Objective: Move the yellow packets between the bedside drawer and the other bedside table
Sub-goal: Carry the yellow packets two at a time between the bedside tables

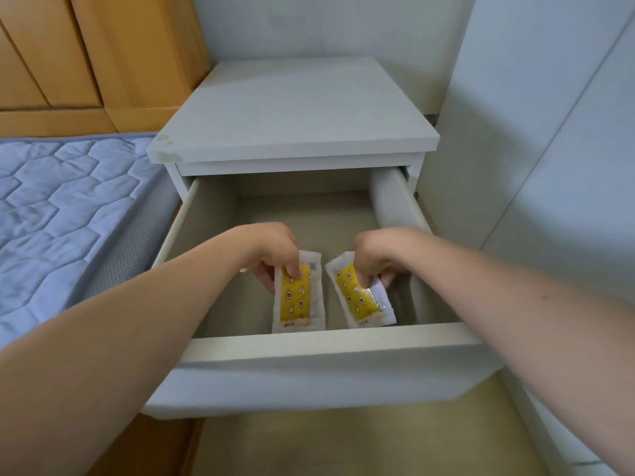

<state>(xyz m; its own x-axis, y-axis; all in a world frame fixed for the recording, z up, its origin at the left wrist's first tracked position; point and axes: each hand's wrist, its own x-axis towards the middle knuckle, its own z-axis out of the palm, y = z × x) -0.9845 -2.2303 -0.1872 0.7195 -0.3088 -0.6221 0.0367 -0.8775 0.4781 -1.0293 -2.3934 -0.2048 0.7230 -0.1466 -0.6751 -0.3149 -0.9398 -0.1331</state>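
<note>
- Two yellow packets are inside the open drawer (330,341), near its front wall: the left packet (298,297) and the right packet (359,297), side by side, close but apart.
- Each packet is long and flat, with a white edge. The long axis goes from the drawer front toward the back; the right packet leans a little, its far end to the left.
- The left hand (275,252) pinches the far end of the left packet.
- The right hand (374,255) grasps the far end of the right packet, fingers curled over it.
- The drawer belongs to a white bedside table (292,111) with a bare top.
- A blue quilted mattress (62,201) is at the left, wooden panels (86,46) behind it, and a white wall (532,132) at the right.
</note>
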